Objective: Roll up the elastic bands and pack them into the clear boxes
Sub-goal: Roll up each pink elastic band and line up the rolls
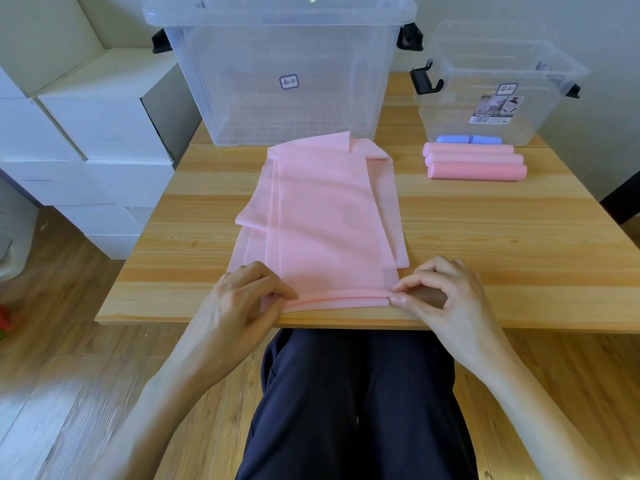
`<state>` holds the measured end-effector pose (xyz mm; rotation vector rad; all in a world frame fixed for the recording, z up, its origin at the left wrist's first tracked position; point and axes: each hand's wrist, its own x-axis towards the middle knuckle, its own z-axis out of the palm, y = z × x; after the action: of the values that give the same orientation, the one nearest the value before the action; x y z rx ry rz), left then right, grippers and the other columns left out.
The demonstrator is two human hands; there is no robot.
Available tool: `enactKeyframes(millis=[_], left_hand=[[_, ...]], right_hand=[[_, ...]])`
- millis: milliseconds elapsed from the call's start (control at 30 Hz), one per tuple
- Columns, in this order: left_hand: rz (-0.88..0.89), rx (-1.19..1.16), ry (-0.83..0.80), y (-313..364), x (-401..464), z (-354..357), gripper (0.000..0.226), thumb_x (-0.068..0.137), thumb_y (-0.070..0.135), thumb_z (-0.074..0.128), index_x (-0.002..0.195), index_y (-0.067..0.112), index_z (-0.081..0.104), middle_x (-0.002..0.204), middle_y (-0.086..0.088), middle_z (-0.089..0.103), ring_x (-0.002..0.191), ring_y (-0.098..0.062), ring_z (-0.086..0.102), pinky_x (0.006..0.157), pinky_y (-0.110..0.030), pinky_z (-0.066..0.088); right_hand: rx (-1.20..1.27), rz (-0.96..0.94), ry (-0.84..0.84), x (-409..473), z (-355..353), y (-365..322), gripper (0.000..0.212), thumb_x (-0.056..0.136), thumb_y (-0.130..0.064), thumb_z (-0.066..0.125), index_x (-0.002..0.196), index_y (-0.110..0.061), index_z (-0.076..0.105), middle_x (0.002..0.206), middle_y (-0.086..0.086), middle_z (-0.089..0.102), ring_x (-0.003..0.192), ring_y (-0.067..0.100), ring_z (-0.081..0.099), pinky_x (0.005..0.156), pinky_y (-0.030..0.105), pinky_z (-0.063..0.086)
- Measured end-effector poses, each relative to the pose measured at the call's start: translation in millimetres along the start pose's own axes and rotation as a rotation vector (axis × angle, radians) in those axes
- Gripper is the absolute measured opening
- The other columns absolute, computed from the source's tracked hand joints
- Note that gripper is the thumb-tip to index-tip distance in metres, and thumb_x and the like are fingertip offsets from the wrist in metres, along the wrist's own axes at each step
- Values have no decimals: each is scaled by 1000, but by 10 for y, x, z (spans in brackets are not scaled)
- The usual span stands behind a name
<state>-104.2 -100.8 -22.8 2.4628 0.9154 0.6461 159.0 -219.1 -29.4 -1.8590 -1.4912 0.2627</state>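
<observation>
Your dark-trousered lap [349, 403] sits nearest, tucked under the near edge of the worktop [519, 237]. Just above that edge, your left hand [242, 299] and right hand [440, 292] each have curled fingers pinching one end of a small started roll on the pink elastic band [322, 216]. The roll's long axis runs left to right, spanning the two grips, both about equally near it. The unrolled length lies straight away from you, in loose overlapping folds, towards the large clear box [280, 71]. Judgement: the roll must travel away from you, both hands advancing evenly to keep it square. Far right: three finished pink rolls [474, 161] and blue rolls [467, 139] lie in front of the small clear box [498, 95].
</observation>
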Motion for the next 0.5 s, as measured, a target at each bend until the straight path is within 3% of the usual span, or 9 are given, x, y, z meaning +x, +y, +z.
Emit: enactKeyframes(millis=[200,333,500], left_hand=[[-149,-97,8,44,53,-25,4,85,34,72,87,35,76,93,18,61,93,-6,62,83,-19,47],[-218,-168,-52,89,103,-92,5,84,32,75,86,36,76,91,17,64,95,1,61,78,-4,41],[-217,-155,-58,104,123,-109,7,85,27,75,84,34,75,88,15,65,92,-1,61,79,-5,41]], right_hand=[[-45,25,7,46,37,10,30,79,-53,58,81,-29,74,83,-14,58,89,6,45,89,9,22],[-88,31,-24,42,7,7,14,83,-42,67,82,-29,73,85,-13,59,91,10,46,90,10,22],[-113,45,-26,47,7,-3,13,84,-39,68,83,-28,74,85,-14,59,91,8,45,90,10,21]])
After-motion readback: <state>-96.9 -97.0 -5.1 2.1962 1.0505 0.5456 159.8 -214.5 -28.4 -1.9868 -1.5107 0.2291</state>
